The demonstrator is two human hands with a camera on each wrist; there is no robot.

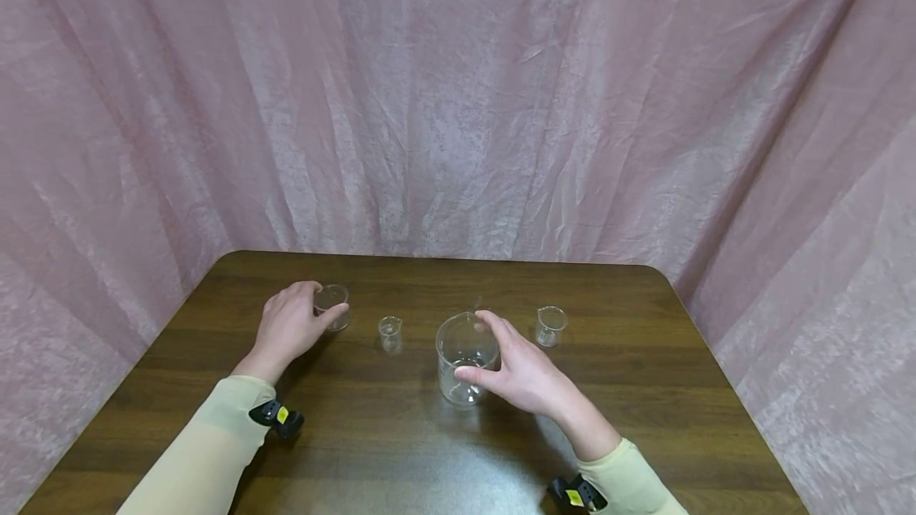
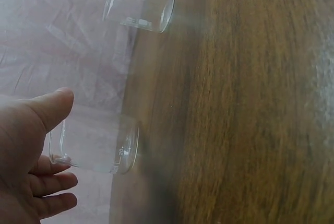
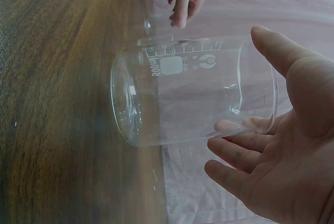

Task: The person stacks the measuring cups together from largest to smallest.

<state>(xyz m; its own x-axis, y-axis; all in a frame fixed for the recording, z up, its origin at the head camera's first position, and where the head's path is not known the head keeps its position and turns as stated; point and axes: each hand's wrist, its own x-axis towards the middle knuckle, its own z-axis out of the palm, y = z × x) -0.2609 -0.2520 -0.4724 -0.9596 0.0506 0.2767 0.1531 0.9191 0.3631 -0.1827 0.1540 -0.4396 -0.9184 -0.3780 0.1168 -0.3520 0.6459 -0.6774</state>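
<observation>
My right hand (image 1: 525,368) spans the large clear glass beaker (image 1: 447,376), thumb at the near side and index finger by the rim. In the right wrist view this beaker (image 3: 177,93) carries white scale marks and a 500 ml print. Farther left, my left hand (image 1: 289,320) holds a smaller glass beaker (image 1: 338,319) between thumb and fingers near its rim. White graduations show on that beaker (image 2: 102,143) in the left wrist view, where the lower fingers extend loosely past it. Both beakers look empty and upright.
A tiny glass beaker (image 1: 390,334) stands between the two hands. Another small beaker (image 1: 551,327) is to the right, beyond the right hand. All stand on a brown wooden table (image 1: 358,451). Pink curtains (image 1: 458,102) hang behind the table and along its sides.
</observation>
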